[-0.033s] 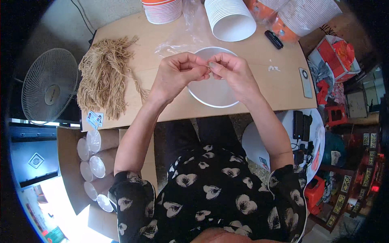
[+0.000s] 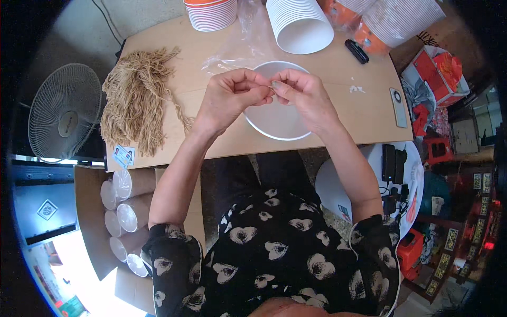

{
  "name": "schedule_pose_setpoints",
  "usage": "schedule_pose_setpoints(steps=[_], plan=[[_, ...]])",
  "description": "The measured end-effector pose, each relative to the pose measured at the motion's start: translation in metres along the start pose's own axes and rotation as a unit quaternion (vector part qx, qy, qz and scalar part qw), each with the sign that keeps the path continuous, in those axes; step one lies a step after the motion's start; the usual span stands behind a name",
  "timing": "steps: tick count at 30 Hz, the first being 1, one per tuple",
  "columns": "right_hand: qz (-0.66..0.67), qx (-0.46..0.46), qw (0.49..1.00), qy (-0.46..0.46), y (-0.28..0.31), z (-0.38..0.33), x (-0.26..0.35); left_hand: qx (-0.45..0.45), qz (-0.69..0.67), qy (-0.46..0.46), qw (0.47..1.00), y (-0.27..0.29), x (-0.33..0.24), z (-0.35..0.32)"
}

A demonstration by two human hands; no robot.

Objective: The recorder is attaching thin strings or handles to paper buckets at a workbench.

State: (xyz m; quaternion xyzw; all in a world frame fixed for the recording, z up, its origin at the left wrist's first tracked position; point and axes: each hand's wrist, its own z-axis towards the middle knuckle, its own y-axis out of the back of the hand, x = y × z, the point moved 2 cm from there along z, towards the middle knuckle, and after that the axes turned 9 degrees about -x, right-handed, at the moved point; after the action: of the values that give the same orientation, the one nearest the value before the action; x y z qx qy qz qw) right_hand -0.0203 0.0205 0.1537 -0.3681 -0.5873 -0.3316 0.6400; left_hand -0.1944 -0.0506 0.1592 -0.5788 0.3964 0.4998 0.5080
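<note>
Above a white round paper tub [image 2: 280, 120], my two hands meet with their fingertips almost touching. My left hand [image 2: 232, 98] is closed, thumb against the curled fingers. My right hand [image 2: 303, 98] is also closed in a pinch of thumb and forefinger. Whatever lies between the fingertips is too small to make out. The tub's rim shows below and behind the hands. To the left, a thick bundle of tan twine [image 2: 140, 100] lies on the cardboard-topped table [image 2: 222, 142], with one loose strand trailing toward my left wrist.
Stacked white tubs [image 2: 303, 34] lie at the back, beside a clear plastic bag [image 2: 248, 45] and orange-patterned tubs [image 2: 211, 13]. A black clip-like object [image 2: 357, 52], white scraps [image 2: 357, 89] and a phone [image 2: 398, 108] sit right. A carton [image 2: 90, 211] holds wrapped cups; a fan [image 2: 66, 113] stands left.
</note>
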Motion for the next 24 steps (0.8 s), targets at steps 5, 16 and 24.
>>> schedule_pose_setpoints(steps=[5, 16, 24], plan=[[0.014, 0.028, 0.999, -0.016, 0.0, -0.001, 0.001, 0.002, 0.004, 0.004, 1.0, 0.001, -0.002, -0.001], [-0.042, 0.067, 0.997, 0.0, 0.002, -0.001, 0.009, 0.005, 0.077, -0.057, 0.995, 0.002, -0.009, -0.004], [-0.008, 0.067, 0.998, -0.02, 0.004, -0.003, 0.005, -0.001, 0.095, -0.08, 0.992, -0.001, -0.005, -0.007]])
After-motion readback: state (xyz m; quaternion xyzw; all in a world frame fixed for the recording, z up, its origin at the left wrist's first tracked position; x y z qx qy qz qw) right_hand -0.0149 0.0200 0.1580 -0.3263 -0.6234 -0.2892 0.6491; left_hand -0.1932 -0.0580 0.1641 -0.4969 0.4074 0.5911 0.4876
